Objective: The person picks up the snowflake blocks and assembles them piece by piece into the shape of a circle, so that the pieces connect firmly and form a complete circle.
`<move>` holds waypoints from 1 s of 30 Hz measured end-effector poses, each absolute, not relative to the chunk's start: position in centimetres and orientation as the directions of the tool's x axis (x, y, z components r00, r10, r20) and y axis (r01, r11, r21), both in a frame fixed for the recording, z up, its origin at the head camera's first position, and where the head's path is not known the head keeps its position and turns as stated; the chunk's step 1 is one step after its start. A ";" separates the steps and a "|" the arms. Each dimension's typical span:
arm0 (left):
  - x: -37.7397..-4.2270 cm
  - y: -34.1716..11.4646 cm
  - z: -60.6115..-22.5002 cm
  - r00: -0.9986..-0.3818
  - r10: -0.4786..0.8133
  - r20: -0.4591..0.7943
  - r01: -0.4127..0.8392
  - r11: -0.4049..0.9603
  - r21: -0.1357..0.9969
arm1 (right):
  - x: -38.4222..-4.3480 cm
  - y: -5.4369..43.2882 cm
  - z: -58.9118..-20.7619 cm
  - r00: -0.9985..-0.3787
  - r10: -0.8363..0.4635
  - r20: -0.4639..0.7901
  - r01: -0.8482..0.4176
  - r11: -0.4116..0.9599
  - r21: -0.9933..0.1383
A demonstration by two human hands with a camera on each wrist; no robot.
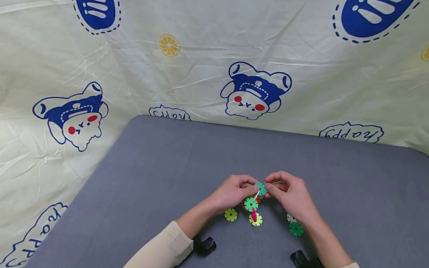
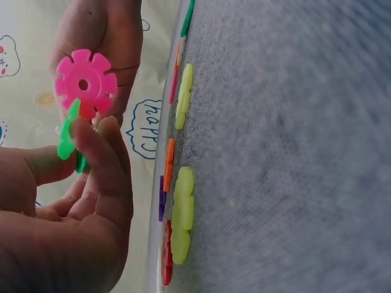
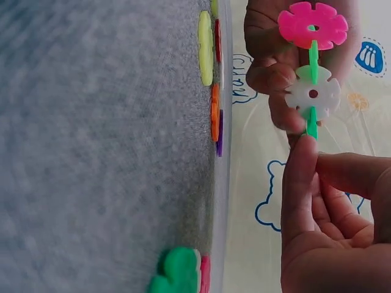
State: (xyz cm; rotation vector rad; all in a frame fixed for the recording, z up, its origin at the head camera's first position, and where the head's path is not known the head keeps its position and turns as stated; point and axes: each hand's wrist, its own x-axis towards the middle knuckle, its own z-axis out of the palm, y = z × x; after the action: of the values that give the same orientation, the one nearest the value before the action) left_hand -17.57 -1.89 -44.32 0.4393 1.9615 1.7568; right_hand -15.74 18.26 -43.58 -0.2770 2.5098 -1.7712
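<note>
Between the hands is a short chain of slotted plastic discs: a pink disc (image 3: 313,25), a green disc (image 1: 251,204), a white disc (image 3: 313,93) and another green disc (image 1: 260,189) at the far end. The left hand (image 1: 234,192) pinches the chain near its far end between thumb and fingers. With thumb and forefinger, the right hand (image 1: 288,195) pinches the end green disc from the other side. A bit of orange shows close to the fingers in the left wrist view; whether it belongs to the chain I cannot tell.
On the grey table (image 1: 181,161) lie loose discs: a yellow-green disc (image 1: 231,214), another yellow-green disc (image 1: 256,219) below the chain, and a green disc (image 1: 296,229) beside a white disc (image 1: 291,218) near the right wrist. A printed sheet (image 1: 196,80) hangs behind.
</note>
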 end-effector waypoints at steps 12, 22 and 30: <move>-17.8 -1.9 -44.3 -0.872 0.483 -0.085 -0.019 0.139 0.990 | -16.4 21.3 -43.0 -0.964 -0.257 0.067 -0.205 0.556 -0.806; -17.7 -2.2 -44.3 -0.877 0.473 -0.084 -0.027 0.127 0.992 | -16.8 23.9 -42.9 -0.936 -0.352 0.000 -0.267 0.711 -0.650; -17.7 -2.2 -44.4 -0.885 0.457 -0.090 -0.042 0.115 0.993 | -16.9 24.8 -43.5 -0.920 -0.391 -0.033 -0.300 0.757 -0.580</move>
State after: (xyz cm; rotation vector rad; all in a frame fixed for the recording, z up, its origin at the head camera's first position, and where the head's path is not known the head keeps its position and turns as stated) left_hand -17.66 -2.23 -44.36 0.4041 2.0249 1.8233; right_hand -16.90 24.81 -43.53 -0.5544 2.8003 -0.8855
